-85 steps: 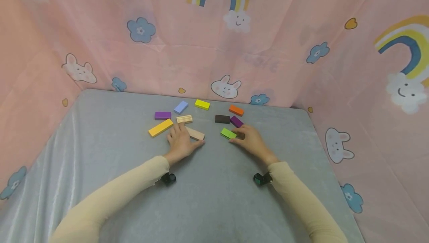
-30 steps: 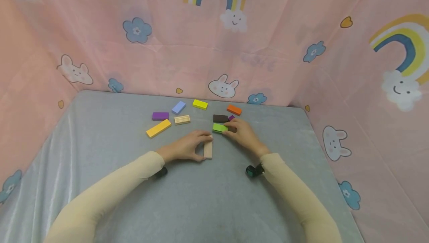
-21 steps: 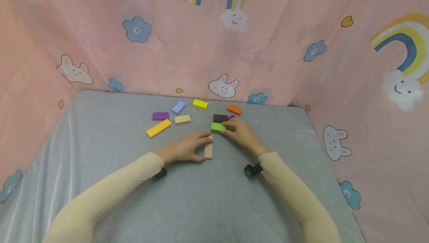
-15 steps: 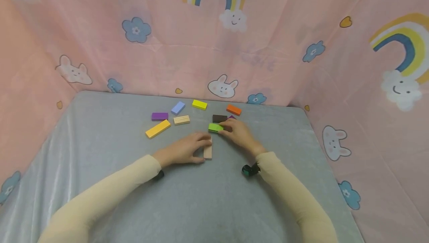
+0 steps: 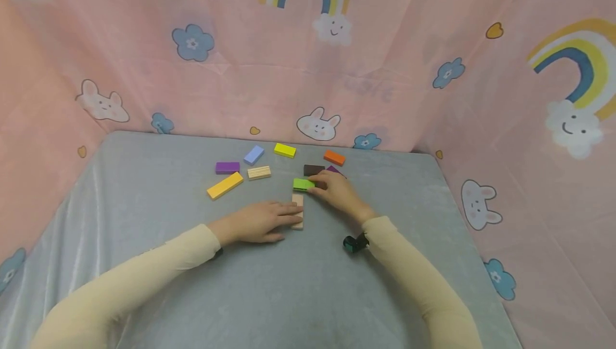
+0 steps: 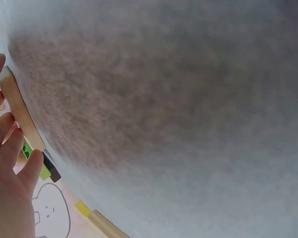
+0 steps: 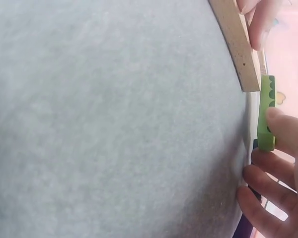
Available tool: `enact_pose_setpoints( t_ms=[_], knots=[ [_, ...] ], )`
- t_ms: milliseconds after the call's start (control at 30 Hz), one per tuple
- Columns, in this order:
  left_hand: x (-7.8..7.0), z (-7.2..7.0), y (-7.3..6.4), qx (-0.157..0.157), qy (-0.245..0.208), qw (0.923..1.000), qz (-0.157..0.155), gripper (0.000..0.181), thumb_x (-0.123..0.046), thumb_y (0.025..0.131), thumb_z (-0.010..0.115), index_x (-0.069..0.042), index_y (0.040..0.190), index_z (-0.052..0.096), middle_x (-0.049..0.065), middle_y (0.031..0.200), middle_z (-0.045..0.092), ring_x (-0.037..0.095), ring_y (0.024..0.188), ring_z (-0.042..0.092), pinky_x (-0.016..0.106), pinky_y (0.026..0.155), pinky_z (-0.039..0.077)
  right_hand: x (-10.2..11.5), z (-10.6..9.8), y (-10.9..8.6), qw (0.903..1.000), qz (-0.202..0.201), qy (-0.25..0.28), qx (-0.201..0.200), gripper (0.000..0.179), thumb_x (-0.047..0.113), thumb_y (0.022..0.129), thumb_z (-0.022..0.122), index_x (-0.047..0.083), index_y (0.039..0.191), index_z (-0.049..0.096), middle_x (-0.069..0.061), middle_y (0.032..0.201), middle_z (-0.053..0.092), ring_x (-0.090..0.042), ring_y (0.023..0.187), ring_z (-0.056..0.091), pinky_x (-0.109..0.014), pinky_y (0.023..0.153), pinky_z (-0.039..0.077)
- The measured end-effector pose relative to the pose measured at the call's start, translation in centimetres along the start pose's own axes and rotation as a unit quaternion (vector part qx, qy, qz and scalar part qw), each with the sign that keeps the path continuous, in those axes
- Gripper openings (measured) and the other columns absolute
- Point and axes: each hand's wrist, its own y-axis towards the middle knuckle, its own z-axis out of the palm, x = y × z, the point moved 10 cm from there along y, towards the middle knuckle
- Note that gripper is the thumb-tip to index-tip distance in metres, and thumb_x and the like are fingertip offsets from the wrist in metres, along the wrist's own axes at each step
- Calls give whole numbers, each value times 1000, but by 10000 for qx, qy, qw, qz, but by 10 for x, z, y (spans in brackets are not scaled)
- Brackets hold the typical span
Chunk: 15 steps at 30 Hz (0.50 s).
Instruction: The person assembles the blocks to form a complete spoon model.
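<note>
A plain wooden block (image 5: 298, 200) lies lengthwise away from me on the grey cloth. Fingers of my left hand (image 5: 257, 222) rest across its top, fairly straight, with the thumb apart from it on the cloth side. Just past the block's far end, my right hand (image 5: 339, 193) pinches a light green block (image 5: 301, 184) between thumb and index finger. In the right wrist view the green block (image 7: 267, 111) shows a darker scalloped pattern, and its end sits close to the end of the wooden block (image 7: 241, 49). The right hand's other fingers are spread behind it.
Beyond the right hand lie a dark brown block (image 5: 314, 170), a partly covered purple block (image 5: 335, 170) and an orange block (image 5: 334, 157). Further left are yellow (image 5: 285, 150), light blue (image 5: 253, 155), striped wooden (image 5: 259, 172), purple (image 5: 228, 168) and long amber (image 5: 225, 185) blocks.
My left hand has turned the wooden block lengthwise and moved it right, then let its thumb come off. My right hand has brought the green block left to the wooden block's far end.
</note>
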Motion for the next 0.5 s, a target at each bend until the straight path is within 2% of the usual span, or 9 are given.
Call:
enact_pose_setpoints(
  t_ms=[167, 333, 500],
  knots=[
    [3, 1, 2, 16, -44, 9998, -207, 56, -38, 98, 60, -21, 149, 45, 1, 161, 36, 21, 148, 38, 42, 119, 38, 0, 2, 2, 10000, 30, -54, 65, 39, 38, 92, 69, 18, 124, 70, -1, 109, 72, -15, 90, 61, -35, 84, 54],
    [8, -4, 10, -226, -506, 9974, -471, 56, -41, 96, 63, -17, 144, 50, 10, 161, 35, 28, 147, 39, 45, 119, 37, 0, 2, 2, 10000, 4, -19, 56, 38, 37, 92, 69, 17, 124, 70, -2, 113, 73, -17, 98, 65, -39, 90, 55],
    [17, -3, 16, -286, -938, 9923, -752, 57, -40, 92, 68, -16, 141, 52, 11, 159, 37, 29, 145, 41, 45, 118, 38, 0, 2, 4, 10000, -36, 14, 45, 37, 36, 92, 69, 16, 124, 70, -2, 113, 73, -17, 97, 65, -39, 89, 55]
  ],
)
